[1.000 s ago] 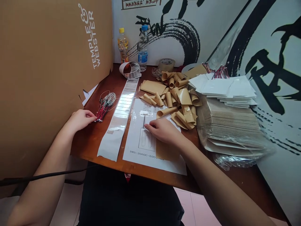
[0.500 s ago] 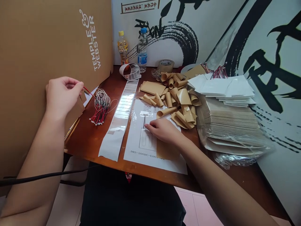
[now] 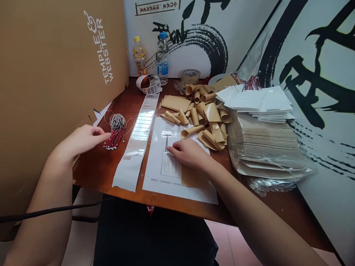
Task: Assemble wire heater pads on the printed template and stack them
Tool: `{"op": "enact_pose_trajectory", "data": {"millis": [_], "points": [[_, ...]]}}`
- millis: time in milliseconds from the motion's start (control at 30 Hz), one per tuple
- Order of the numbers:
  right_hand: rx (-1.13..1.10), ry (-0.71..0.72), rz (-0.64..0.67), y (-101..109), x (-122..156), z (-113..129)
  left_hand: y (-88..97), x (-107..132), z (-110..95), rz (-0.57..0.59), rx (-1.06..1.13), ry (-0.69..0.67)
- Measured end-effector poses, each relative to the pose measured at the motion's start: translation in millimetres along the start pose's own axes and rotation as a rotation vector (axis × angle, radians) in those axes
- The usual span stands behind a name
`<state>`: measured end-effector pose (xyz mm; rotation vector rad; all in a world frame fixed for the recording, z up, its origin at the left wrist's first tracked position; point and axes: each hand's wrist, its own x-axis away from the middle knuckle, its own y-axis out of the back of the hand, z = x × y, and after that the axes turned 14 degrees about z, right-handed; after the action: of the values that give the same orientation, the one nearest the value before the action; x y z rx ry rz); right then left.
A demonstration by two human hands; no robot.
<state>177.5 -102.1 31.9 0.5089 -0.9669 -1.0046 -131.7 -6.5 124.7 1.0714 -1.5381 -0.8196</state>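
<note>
My left hand (image 3: 85,138) hangs just over the wooden table, its fingertips close to a bundle of thin red and black wires (image 3: 117,133) and not visibly gripping any wire. My right hand (image 3: 188,153) presses down on a tan sheet (image 3: 194,177) lying on a printed white paper template (image 3: 155,177) marked DRS-206DC. Beside that template runs a long strip of white labels (image 3: 135,147). Curled tan sheets (image 3: 202,114) lie heaped beyond my right hand. My palm hides part of the template's drawing.
A tall cardboard panel (image 3: 55,74) stands along the table's left side. On the right lie white packets (image 3: 255,103) with wires over a plastic-wrapped tan stack (image 3: 266,144). At the back are bottles (image 3: 162,59), a tape roll (image 3: 190,77) and a label roll (image 3: 149,84).
My left hand has come down from beside the cardboard to the table, with no wire lifted in it now. The wire bundle sits more upright. My right hand stays in place.
</note>
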Motion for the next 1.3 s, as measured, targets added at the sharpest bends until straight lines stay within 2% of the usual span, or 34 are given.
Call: {"op": "enact_pose_trajectory", "data": {"millis": [133,200,300,367,567,667,767,833,933,1133,1300], "points": [[0.010,-0.003,0.000,-0.1,0.5,0.2,-23.8,-16.7,-3.0,-0.034,0.000,0.079],[0.014,-0.006,0.003,0.3,1.1,0.7,-37.4,-30.7,-2.5,-0.017,-0.062,0.041],[0.018,-0.003,0.007,0.9,1.6,1.3,-52.0,-50.5,2.5,-0.138,-0.119,-0.014],[0.018,-0.001,0.007,1.1,1.6,1.4,-55.6,-60.2,6.0,-0.161,-0.112,-0.029],[0.019,-0.011,0.008,0.4,2.0,1.9,-52.6,-71.2,6.0,-0.218,-0.102,-0.057],[0.023,-0.011,0.010,0.5,2.5,2.3,-49.2,-74.0,1.8,-0.283,-0.075,-0.039],[0.028,-0.006,0.011,0.5,2.2,2.0,-44.2,-82.0,-0.5,-0.345,-0.093,-0.130],[0.032,-0.006,0.008,0.1,1.6,1.3,-41.4,-88.8,0.2,-0.292,-0.162,-0.263],[0.032,-0.004,0.005,-0.5,0.6,0.5,-40.3,-94.9,3.7,-0.240,-0.193,-0.308],[0.027,-0.007,0.003,-0.5,0.6,0.3,-41.4,-87.5,8.8,-0.318,-0.133,-0.290],[0.030,-0.007,-0.001,-1.1,0.4,-0.4,-33.8,-77.1,8.1,-0.369,-0.094,-0.298]]}}
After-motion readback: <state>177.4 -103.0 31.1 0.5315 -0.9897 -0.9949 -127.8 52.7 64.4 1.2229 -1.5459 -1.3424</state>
